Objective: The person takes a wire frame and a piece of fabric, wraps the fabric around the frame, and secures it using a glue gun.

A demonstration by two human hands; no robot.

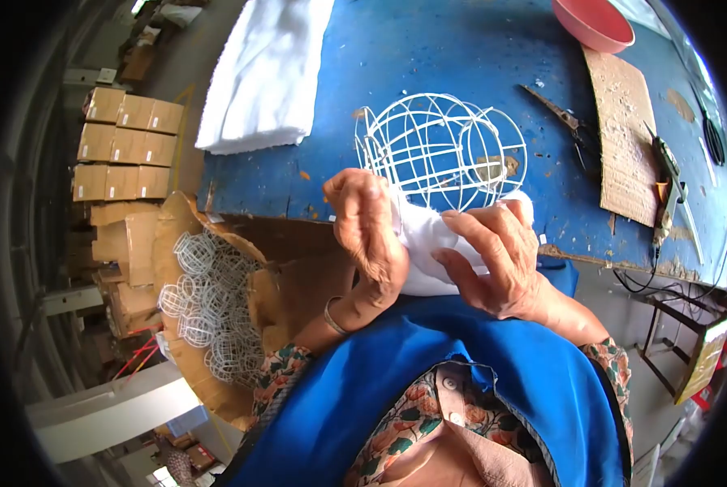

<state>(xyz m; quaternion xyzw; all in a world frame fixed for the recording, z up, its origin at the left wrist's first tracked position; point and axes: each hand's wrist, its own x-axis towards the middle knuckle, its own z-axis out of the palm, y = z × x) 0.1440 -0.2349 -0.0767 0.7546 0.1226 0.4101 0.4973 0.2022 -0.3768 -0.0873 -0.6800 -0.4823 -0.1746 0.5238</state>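
A white wire frame (428, 142), rounded like a small animal-shaped cage, lies on the blue table in front of me. White fleecy cloth (424, 235) hangs at its near side and reaches down to my lap. My left hand (366, 231) is closed with curled fingers at the cloth's left edge, beside the frame; what its fingertips pinch is hidden. On the right, my right hand (497, 256) grips the cloth, with bent fingers over it and the thumb below. Part of the cloth shows above its knuckles.
A folded white fleece stack (262, 77) lies at the table's left. Scissors (562, 118), a cardboard piece (623, 134), a corded tool (668, 187) and a pink bowl (595, 24) are to the right. A large carton (181, 325) at lower left holds several wire frames (217, 316).
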